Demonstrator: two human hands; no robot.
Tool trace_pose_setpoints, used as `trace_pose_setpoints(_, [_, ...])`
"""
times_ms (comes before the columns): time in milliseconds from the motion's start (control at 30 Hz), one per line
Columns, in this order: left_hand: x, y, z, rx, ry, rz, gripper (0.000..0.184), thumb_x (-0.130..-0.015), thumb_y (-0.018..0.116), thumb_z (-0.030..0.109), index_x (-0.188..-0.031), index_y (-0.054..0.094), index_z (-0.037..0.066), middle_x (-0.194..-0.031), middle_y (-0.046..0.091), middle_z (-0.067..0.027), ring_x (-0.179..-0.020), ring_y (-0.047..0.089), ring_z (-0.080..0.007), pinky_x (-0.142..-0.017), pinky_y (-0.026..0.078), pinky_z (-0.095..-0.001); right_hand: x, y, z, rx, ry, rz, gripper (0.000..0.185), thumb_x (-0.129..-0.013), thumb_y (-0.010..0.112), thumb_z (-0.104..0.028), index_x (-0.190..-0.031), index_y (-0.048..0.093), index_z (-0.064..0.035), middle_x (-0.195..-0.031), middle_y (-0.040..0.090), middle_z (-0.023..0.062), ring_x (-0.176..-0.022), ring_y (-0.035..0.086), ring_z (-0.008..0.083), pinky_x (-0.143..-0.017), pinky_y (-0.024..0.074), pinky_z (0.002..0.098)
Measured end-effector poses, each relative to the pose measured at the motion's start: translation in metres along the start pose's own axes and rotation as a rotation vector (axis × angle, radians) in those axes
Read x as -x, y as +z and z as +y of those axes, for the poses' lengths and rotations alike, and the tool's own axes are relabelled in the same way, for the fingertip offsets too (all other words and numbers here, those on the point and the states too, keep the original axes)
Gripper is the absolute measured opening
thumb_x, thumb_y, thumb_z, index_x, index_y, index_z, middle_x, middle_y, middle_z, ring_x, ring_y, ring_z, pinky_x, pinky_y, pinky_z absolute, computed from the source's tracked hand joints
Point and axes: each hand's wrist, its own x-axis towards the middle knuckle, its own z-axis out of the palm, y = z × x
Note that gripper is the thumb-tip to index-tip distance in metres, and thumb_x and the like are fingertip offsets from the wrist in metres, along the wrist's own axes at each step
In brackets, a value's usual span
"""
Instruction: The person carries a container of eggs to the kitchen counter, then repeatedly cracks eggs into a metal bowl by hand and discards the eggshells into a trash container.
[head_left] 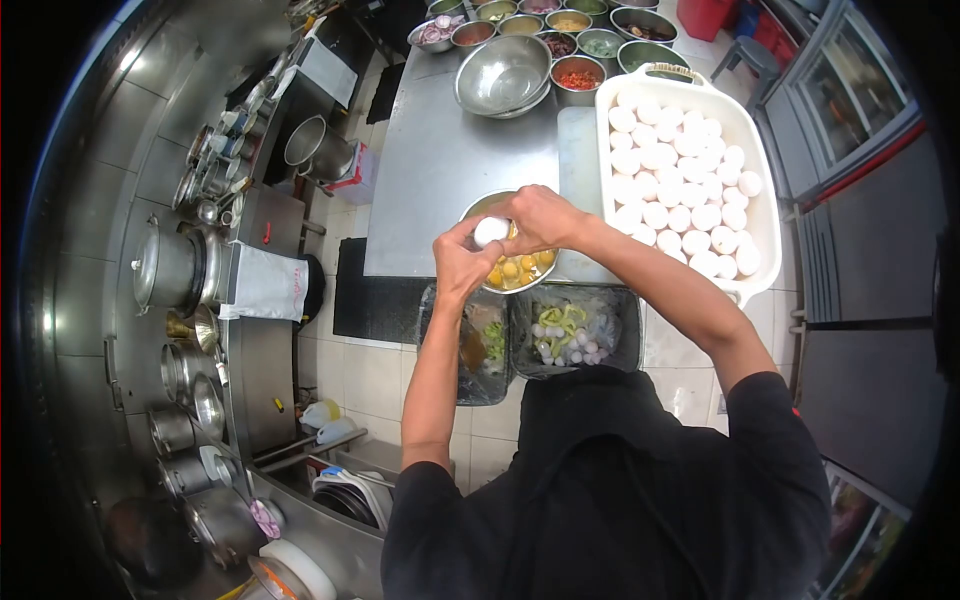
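Observation:
A white egg [491, 232] is held between my two hands, over a metal bowl [484, 204]. My left hand [463, 263] has its fingers closed around the egg from the left. My right hand [541, 217] is closed with its fingertips at the egg's upper right side. Several yellow yolks [526, 264] in clear whites lie in the bowl below, partly hidden by my hands. Whether the shell is cracked, I cannot tell. To the right stands a white plastic tub [769, 225] with many whole eggs [680, 188].
The bowl stands on a steel table [430, 170]. An upturned-rim steel basin [503, 75] and small bowls of chopped ingredients [580, 78] line its far end. A lined bin [576, 335] with eggshells and green scraps stands below the near edge. Pots [165, 265] crowd the left counter.

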Motion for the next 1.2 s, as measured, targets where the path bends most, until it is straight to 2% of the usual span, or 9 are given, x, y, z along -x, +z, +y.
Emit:
trace_pose_setpoints(200, [0.0,-0.01,0.009,-0.256,0.117,0.012,0.044,-0.068,0.065,0.009,-0.109,0.07,-0.003,-0.092,0.071,-0.0178,-0.074,0.069,-0.021,-0.068,0.054,-0.0301,0.002,-0.005,0.006,-0.022,-0.078,0.033,0.048,-0.066,0.072,-0.024,-0.112,0.068,-0.011,-0.084,0.069,0.0175,-0.078,0.066,0.0375,-0.072,0.0544,0.0445])
trace_pose_setpoints(400, [0.0,-0.019,-0.002,-0.715,0.589,0.115,0.054,-0.068,0.062,0.005,-0.121,0.062,-0.005,-0.099,0.068,-0.0209,-0.073,0.068,-0.0214,-0.063,0.054,-0.0301,0.004,-0.006,0.019,0.25,-0.004,0.044,0.039,-0.065,0.07,-0.018,-0.101,0.067,-0.0043,-0.086,0.067,0.0173,-0.082,0.066,0.0357,-0.073,0.054,0.0455])
trace_pose_setpoints(633, [0.05,-0.004,0.02,-0.289,0.095,0.155,0.036,-0.078,0.068,0.005,-0.112,0.061,-0.005,-0.085,0.069,-0.0132,-0.07,0.065,-0.0118,-0.064,0.052,-0.0254,0.042,-0.025,-0.024,0.112,0.246,0.15,0.032,-0.063,0.073,-0.022,-0.082,0.066,0.0025,-0.078,0.067,0.0202,-0.074,0.067,0.0385,-0.068,0.0547,0.0465])
trace_pose_setpoints(733, [0.089,0.008,-0.001,-0.112,0.056,0.087,0.028,-0.078,0.07,0.009,-0.103,0.062,-0.003,-0.076,0.066,-0.0087,-0.062,0.059,-0.0101,-0.058,0.048,-0.0258,0.083,-0.019,-0.05,0.102,0.356,-0.156,0.036,-0.063,0.079,-0.028,-0.084,0.069,-0.0003,-0.081,0.069,0.0199,-0.078,0.068,0.0363,-0.072,0.0545,0.0443])
trace_pose_setpoints(800, [0.113,0.017,-0.009,-0.144,0.055,-0.029,0.028,-0.073,0.069,0.01,-0.099,0.065,0.0,-0.074,0.065,-0.0089,-0.058,0.058,-0.0148,-0.056,0.048,-0.0292,0.109,-0.003,-0.056,0.067,0.41,-0.281,0.048,-0.067,0.081,-0.039,-0.092,0.069,-0.0002,-0.082,0.069,0.0203,-0.081,0.067,0.0377,-0.074,0.0543,0.0445])
trace_pose_setpoints(900, [0.133,0.03,-0.02,-0.352,0.274,-0.095,0.048,-0.066,0.065,0.006,-0.114,0.064,-0.001,-0.104,0.064,-0.0134,-0.079,0.064,-0.0211,-0.069,0.051,-0.0312,0.134,0.021,-0.058,-0.082,0.514,-0.213,0.061,-0.075,0.076,-0.05,-0.109,0.065,0.0004,-0.091,0.069,0.0221,-0.088,0.066,0.0389,-0.08,0.053,0.0446])
trace_pose_setpoints(1000, [0.143,0.031,-0.01,-0.093,0.022,-0.356,0.053,-0.071,0.069,0.003,-0.123,0.06,-0.003,-0.12,0.06,-0.0144,-0.093,0.065,-0.0206,-0.075,0.052,-0.03,0.14,0.041,-0.064,-0.39,0.61,-0.032,0.072,-0.084,0.067,-0.054,-0.127,0.054,0.0017,-0.112,0.062,0.027,-0.106,0.061,0.04,-0.09,0.0485,0.0445])
trace_pose_setpoints(1100, [0.155,0.043,0.007,0.345,-0.164,-0.411,0.056,-0.077,0.073,0.0,-0.13,0.054,-0.005,-0.125,0.059,-0.0141,-0.102,0.063,-0.019,-0.082,0.053,-0.0295,0.127,0.044,-0.085,-0.506,0.664,-0.038,0.079,-0.091,0.058,-0.055,-0.142,0.039,0.0026,-0.133,0.047,0.0312,-0.122,0.05,0.0423,-0.1,0.0419,0.0452])
trace_pose_setpoints(1200, [0.153,0.049,0.004,0.469,-0.116,-0.282,0.06,-0.081,0.076,0.0,-0.134,0.049,-0.006,-0.123,0.059,-0.0135,-0.106,0.06,-0.0163,-0.086,0.053,-0.0285,0.128,0.03,-0.097,-0.525,0.567,-0.059,0.083,-0.095,0.053,-0.054,-0.149,0.026,0.0026,-0.144,0.033,0.0326,-0.129,0.041,0.0453,-0.106,0.0356,0.0471])
